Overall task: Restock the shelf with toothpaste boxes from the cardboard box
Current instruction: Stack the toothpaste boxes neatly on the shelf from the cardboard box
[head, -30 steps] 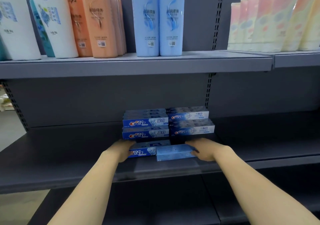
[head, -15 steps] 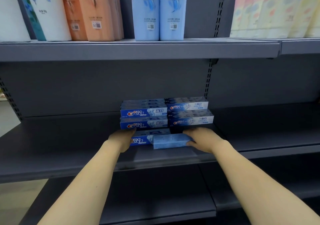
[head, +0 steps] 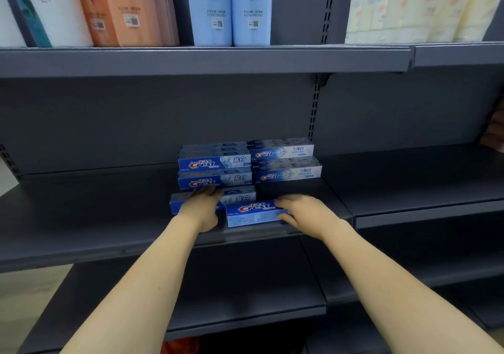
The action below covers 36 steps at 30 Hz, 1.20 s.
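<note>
Blue Crest toothpaste boxes stand in two short stacks (head: 246, 164) at the back of the dark grey middle shelf (head: 95, 233). In front of the left stack lies another box (head: 240, 197), and my left hand (head: 203, 207) rests flat on its left part. My right hand (head: 304, 211) grips the right end of a front toothpaste box (head: 252, 214), which lies near the shelf's front edge with its Crest face tilted up. The cardboard box is out of view.
The upper shelf (head: 204, 60) carries white, orange and light blue bottles (head: 229, 7) and pastel packs (head: 417, 7) at the right. Grey shelf surface lies left and right of the stacks. Lower shelves (head: 245, 307) run below my arms.
The view has tipped down slightly. My right hand has turned the front box so its Crest face shows. My left hand has slid further onto the box before the left stack.
</note>
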{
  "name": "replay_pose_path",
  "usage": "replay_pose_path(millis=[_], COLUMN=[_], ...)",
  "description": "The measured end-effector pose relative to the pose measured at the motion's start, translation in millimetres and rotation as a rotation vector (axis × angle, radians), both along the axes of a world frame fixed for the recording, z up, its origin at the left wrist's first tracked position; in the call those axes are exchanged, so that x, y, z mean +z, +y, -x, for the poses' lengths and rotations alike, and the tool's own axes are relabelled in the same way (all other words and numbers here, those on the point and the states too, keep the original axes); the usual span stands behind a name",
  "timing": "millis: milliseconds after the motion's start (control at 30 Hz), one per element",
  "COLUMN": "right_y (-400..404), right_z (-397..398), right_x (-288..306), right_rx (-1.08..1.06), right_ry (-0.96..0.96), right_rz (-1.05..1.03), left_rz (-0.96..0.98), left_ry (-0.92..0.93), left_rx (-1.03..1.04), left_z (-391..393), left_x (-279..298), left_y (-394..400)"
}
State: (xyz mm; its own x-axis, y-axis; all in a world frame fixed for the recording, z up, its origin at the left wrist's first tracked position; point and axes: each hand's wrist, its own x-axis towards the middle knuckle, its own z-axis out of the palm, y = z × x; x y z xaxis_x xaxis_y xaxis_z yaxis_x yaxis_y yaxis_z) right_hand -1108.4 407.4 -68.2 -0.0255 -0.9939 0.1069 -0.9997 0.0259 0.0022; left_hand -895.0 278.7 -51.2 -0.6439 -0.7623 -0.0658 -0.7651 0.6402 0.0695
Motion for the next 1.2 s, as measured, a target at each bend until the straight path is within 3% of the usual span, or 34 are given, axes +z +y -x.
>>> replay_pose_path(millis=[167, 367, 567, 800, 1100, 1200], right_y=[6, 7, 11, 5, 3, -5], right_z=[7, 40, 28, 12, -4, -16], right_x=[19, 66, 42, 23, 26, 33], right_rx=[0.005, -0.181, -0.164, -0.128, 0.02, 0.022], right_ry=[-0.033, 0.002, 0.008, -0.023, 0.055, 0.05], right_rz=[-0.053, -0.069, -0.234, -0.267, -0.068, 0.031], left_rz=[-0.001, 0.012, 0.057, 0.132, 0.027, 0.114], left_ry=[0.097, 0.199, 0.054, -0.002, 0.158, 0.211], left_rx=[0.011, -0.059, -0.199, -0.228, -0.143, -0.094], left_z=[7, 13, 31, 33, 15, 2], left_x=[5, 14, 10, -1, 2, 14], left_y=[12, 24, 42, 37, 34, 25])
